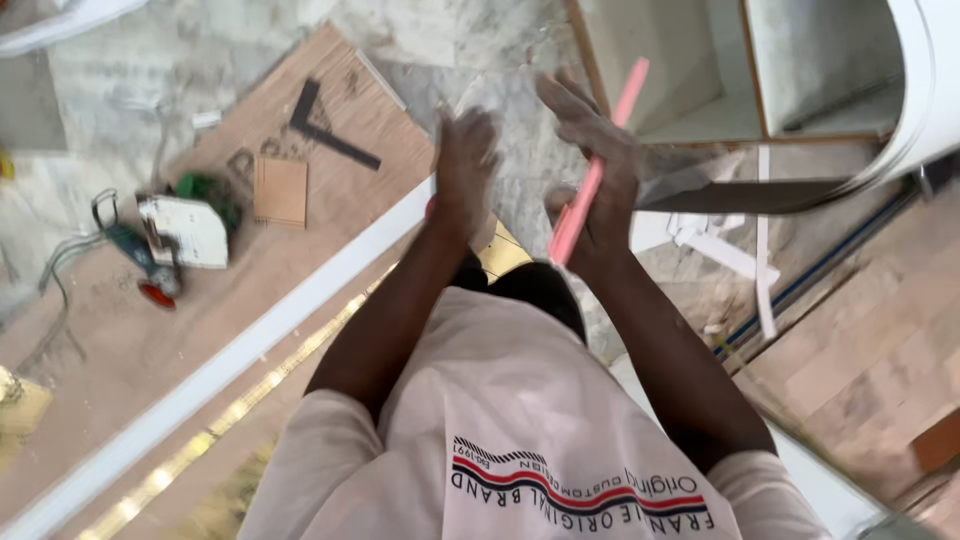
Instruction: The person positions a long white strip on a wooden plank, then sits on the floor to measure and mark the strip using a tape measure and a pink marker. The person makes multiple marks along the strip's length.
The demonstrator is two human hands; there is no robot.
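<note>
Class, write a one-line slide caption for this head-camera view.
Left hand raised beside the right hand gripping a pink strip, above a plywood sheet with a steel square.

A pale marbled stone floor (pixel 250 40) carries a large brown plywood sheet (pixel 350 190). On the sheet lie a black L-shaped metal square (pixel 325 128), a small square offcut of brown wood (pixel 280 190), and a green and white power tool (pixel 185 230) with a grey cord (pixel 55 290) trailing off it. A long white strip (pixel 250 345) runs slantwise across the sheet. To the right, white offcut pieces (pixel 720 250) lie on the stone beside a white cabinet carcass (pixel 700 115).
</note>
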